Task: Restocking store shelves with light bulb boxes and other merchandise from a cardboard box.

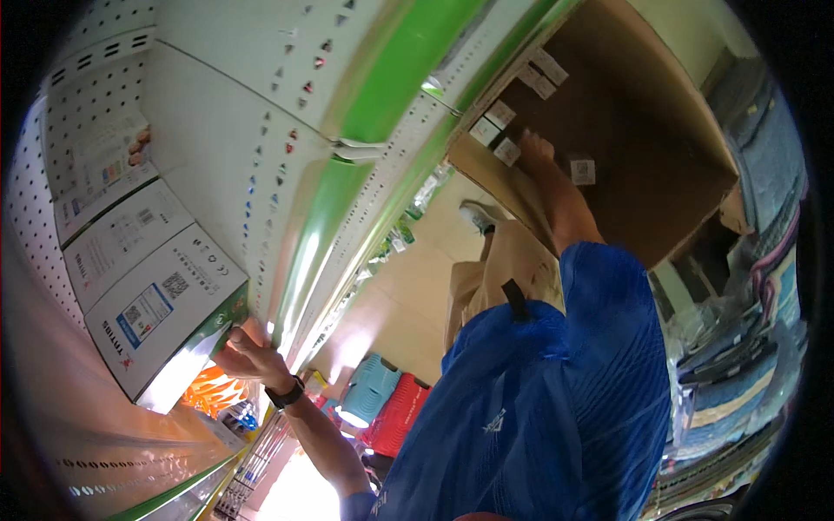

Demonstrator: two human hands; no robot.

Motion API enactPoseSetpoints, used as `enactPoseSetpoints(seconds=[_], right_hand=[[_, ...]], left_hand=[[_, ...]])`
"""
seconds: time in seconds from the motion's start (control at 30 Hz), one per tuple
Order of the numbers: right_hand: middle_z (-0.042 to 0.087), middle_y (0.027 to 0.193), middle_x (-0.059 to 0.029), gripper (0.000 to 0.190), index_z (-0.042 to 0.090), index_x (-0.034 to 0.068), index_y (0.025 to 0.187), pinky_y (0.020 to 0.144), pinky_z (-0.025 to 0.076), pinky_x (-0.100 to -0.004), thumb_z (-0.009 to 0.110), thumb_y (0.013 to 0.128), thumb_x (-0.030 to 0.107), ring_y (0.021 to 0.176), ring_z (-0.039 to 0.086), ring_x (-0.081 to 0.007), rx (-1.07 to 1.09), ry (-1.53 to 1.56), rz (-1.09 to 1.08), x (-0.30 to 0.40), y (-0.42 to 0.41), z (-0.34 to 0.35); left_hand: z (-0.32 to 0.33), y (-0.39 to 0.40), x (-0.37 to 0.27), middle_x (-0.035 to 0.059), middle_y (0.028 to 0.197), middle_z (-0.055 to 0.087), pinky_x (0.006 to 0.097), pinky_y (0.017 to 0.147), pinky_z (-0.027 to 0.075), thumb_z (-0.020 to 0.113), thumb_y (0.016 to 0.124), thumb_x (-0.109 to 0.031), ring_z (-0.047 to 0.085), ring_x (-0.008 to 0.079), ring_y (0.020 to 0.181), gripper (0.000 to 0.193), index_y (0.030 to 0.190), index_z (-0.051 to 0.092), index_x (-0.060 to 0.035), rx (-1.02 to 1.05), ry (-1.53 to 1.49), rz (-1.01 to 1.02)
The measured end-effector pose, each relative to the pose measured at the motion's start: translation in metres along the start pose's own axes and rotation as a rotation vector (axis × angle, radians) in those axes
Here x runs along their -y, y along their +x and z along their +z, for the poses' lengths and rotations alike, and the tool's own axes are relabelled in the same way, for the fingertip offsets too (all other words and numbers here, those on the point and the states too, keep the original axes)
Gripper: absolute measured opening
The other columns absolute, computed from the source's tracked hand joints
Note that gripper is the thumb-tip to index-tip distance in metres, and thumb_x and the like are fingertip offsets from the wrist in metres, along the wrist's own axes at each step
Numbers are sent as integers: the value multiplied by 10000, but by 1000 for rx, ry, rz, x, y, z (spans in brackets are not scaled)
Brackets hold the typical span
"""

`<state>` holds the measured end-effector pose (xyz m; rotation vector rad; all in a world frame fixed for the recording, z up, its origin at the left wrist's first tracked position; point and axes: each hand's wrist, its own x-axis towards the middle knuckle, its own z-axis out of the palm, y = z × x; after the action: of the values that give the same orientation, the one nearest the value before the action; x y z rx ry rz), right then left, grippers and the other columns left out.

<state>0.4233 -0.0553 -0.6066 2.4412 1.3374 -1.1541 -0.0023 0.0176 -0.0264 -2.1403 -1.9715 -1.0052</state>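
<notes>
On the left, my left hand (255, 357), with a dark watch on its wrist, is at the near end of a white and green carton (166, 309) on a shelf. The thumb sits at the carton's corner, apart from the fingers. Two similar white cartons (127, 238) (104, 172) stand beside it in a row. My right hand (538, 148) reaches into a large open cardboard box (642, 140). Close to its fingers are small white labelled pieces (507, 151); whether it grips one is hidden. Another white labelled piece (583, 171) lies further inside.
A white shelf panel (228, 124) with a green front strip (313, 228) runs between my hands. Perforated back panel (26, 195) stands behind the cartons. Teal (371, 389) and red cases (401, 413) are on the floor side. Folded textiles (730, 384) are stacked at right.
</notes>
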Motion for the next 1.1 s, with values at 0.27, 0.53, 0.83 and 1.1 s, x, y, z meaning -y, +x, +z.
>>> enactPoseSetpoints(seconds=[0.27,0.53,0.83,1.1], right_hand=[[633,1286,-205,623,500,32,1380,924,589,-473,753,860,265,1051,711,-415,-206,-32,75,20,-60,-97],[672,1204,-214,579,588,-41,1325,1002,525,-433,602,764,100,1198,642,-305,-170,486,-291,8,-166,-311],[632,1330,-159,740,554,-48,1403,1091,461,-380,596,676,81,1259,612,-265,-18,1385,-1235,60,-331,-437],[599,1420,-161,813,496,-69,1470,1081,485,-384,662,699,124,1294,595,-271,-134,1394,-1445,176,-366,-476]], left_hand=[[-5,-2,-3,216,1111,704,460,913,512,663,978,-441,665,341,997,532,1175,651,53,-28,90,70],[-15,5,-20,204,1161,715,442,949,516,731,948,-271,680,320,1060,468,1262,627,59,-7,-59,52],[-21,3,-21,198,1158,729,473,921,521,801,892,-316,687,399,1058,506,1277,653,-21,-56,54,132],[-19,3,-20,223,1044,714,521,838,523,854,837,-367,672,447,963,553,1180,638,9,-128,66,181]])
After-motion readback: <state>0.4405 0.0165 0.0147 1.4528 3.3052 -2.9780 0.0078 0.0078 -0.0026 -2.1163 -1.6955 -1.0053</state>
